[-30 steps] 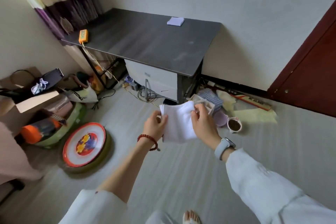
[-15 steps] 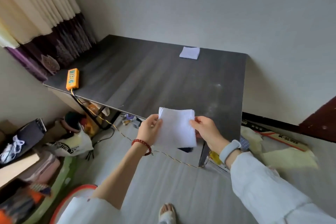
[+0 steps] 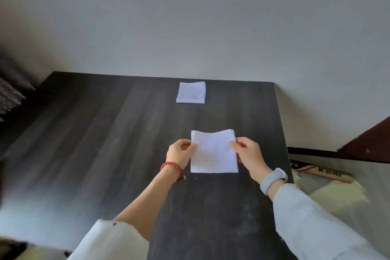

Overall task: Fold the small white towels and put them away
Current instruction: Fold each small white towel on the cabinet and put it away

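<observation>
A dark wood-grain table (image 3: 105, 143) spreads beneath the fingers and far out to their left. A plain grey wall (image 3: 190, 17) rises beyond them. Right of the fingers, off the table's edge, pale yellow sheets (image 3: 337, 194) lie on the floor beside a strip printed with letters (image 3: 329, 174). A dark red door (image 3: 371, 143) stands farther right.

Two white towels (image 3: 213, 152) (image 3: 191, 92) against a dark grey, wood-grained table (image 3: 105, 154). A red beaded bracelet (image 3: 172, 166), a pale grey watch band (image 3: 272, 178), white sleeves (image 3: 312, 224).
</observation>
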`<action>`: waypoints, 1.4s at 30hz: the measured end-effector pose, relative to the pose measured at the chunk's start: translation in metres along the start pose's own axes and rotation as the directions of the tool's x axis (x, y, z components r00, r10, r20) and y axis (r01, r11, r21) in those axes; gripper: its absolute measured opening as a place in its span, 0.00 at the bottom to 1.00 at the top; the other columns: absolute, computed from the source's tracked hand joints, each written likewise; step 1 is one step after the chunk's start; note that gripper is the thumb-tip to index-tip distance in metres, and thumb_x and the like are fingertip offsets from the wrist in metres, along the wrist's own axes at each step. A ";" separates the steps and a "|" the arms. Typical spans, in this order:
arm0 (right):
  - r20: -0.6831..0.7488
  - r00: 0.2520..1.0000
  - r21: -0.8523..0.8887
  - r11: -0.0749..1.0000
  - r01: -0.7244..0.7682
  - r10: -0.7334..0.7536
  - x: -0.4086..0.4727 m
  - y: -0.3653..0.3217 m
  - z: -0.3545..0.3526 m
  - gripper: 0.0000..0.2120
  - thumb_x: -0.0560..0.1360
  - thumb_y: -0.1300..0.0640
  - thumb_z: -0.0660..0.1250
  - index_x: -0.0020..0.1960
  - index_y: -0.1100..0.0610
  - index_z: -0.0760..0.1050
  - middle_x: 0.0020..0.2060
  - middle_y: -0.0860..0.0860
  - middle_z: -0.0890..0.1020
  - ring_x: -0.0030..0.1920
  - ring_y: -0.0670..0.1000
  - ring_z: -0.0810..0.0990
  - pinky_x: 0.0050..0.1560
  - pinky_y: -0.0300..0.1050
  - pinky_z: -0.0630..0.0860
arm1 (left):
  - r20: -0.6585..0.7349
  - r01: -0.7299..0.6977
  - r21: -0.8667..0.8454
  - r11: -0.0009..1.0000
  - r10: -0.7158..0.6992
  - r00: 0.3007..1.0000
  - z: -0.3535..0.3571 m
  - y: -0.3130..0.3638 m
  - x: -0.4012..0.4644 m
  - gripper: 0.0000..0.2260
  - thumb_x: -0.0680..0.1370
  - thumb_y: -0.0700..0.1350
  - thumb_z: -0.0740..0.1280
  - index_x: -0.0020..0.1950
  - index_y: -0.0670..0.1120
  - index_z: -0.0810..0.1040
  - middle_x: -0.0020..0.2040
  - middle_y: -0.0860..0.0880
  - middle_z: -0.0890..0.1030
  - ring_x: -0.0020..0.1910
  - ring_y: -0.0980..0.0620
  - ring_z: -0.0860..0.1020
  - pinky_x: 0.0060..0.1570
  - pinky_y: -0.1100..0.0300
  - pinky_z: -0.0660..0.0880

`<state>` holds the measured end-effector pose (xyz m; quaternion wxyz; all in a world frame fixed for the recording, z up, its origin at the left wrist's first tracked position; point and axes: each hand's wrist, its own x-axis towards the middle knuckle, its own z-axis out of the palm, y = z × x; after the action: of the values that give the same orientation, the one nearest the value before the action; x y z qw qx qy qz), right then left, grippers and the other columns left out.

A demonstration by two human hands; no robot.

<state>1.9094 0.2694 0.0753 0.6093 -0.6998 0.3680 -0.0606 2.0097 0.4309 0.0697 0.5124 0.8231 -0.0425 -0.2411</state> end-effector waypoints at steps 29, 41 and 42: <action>0.184 0.962 -0.938 0.258 0.233 -0.201 0.325 0.018 -0.005 0.25 0.81 0.48 0.43 0.75 0.52 0.42 0.76 0.51 0.44 0.75 0.52 0.44 0.73 0.58 0.47 | 0.312 -0.424 0.898 0.116 0.514 0.799 0.125 0.041 0.303 0.11 0.70 0.49 0.67 0.51 0.48 0.80 0.55 0.52 0.79 0.50 0.48 0.76 0.45 0.53 0.72; 0.072 0.978 -0.706 0.682 0.190 -0.197 0.188 -0.056 -0.048 0.16 0.80 0.55 0.53 0.66 0.55 0.69 0.63 0.52 0.75 0.61 0.53 0.75 0.60 0.43 0.71 | 0.260 -0.443 0.697 0.564 0.378 0.889 0.055 0.094 0.182 0.18 0.80 0.49 0.56 0.70 0.49 0.65 0.71 0.50 0.66 0.70 0.49 0.62 0.69 0.52 0.59; 0.063 0.976 -0.675 0.711 0.196 -0.209 0.165 -0.060 -0.052 0.16 0.80 0.56 0.53 0.66 0.56 0.69 0.63 0.52 0.75 0.61 0.53 0.75 0.60 0.43 0.71 | 0.248 -0.457 0.655 0.602 0.401 0.882 0.048 0.097 0.161 0.18 0.79 0.48 0.56 0.69 0.49 0.67 0.70 0.50 0.67 0.69 0.49 0.65 0.68 0.52 0.62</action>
<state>2.0272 0.1298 0.0824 0.2990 -0.9087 0.2913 0.0049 2.1473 0.2950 0.0795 0.2048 0.9095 -0.3453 -0.1076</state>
